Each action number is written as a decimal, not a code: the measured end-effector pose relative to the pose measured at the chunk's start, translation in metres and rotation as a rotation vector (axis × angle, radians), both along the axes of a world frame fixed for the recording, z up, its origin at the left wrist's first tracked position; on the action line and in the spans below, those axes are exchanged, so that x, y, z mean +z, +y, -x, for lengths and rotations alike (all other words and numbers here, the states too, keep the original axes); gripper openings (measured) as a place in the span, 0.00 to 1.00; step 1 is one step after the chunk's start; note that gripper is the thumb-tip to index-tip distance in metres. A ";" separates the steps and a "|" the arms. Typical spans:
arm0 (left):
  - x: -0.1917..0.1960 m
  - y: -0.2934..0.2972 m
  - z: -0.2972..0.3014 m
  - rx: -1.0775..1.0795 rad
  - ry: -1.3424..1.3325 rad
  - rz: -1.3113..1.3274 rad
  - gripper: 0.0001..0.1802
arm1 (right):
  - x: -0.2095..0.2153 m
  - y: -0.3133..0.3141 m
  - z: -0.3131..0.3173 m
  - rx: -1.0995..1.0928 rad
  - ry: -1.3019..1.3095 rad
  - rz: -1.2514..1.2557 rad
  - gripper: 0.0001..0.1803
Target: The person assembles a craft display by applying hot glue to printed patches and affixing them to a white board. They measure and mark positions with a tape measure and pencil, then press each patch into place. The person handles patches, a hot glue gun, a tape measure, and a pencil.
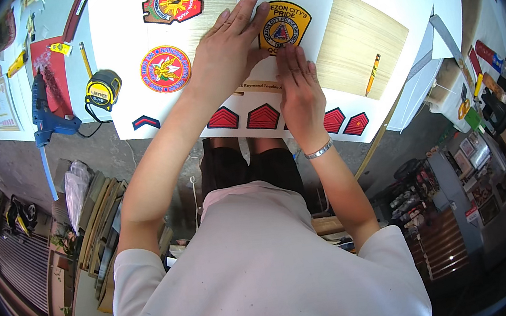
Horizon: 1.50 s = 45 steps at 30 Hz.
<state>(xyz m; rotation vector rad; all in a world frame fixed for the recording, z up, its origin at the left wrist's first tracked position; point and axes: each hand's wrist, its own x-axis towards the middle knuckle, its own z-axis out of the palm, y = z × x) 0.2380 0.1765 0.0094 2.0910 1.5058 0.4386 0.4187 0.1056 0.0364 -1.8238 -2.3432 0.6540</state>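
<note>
A yellow and black embroidered patch (291, 17) lies on the white board (122, 39) in front of me. My left hand (228, 48) rests along its left side, fingers stretched out, with fingertips and thumb at its edge. My right hand (301, 91) lies flat with extended fingers touching the patch's lower edge. Under and between the hands, a tan name strip (259, 86) is partly covered. Left of my left hand are a round red patch (166, 69) and a red shield-shaped patch (173, 2). Several red chevron patches, including one chevron (263, 117), line the near edge, one partly hidden by my right wrist.
A pencil (374, 75) lies on a wood-grain panel (348, 40) at right. On the left are a tape measure (103, 90), a blue glue gun (51, 117) and a yellow cutter (17, 63). A metal square (447, 36) and assorted tools stand at far right.
</note>
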 end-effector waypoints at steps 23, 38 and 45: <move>0.002 0.003 0.000 0.018 -0.039 0.003 0.40 | -0.003 -0.001 0.015 -0.008 0.068 0.029 0.27; -0.003 0.000 -0.003 0.039 -0.045 -0.011 0.45 | -0.030 0.068 0.020 -0.011 0.079 -0.227 0.27; -0.002 -0.002 -0.001 0.015 -0.003 -0.029 0.44 | -0.031 0.061 -0.003 -0.109 0.029 -0.222 0.26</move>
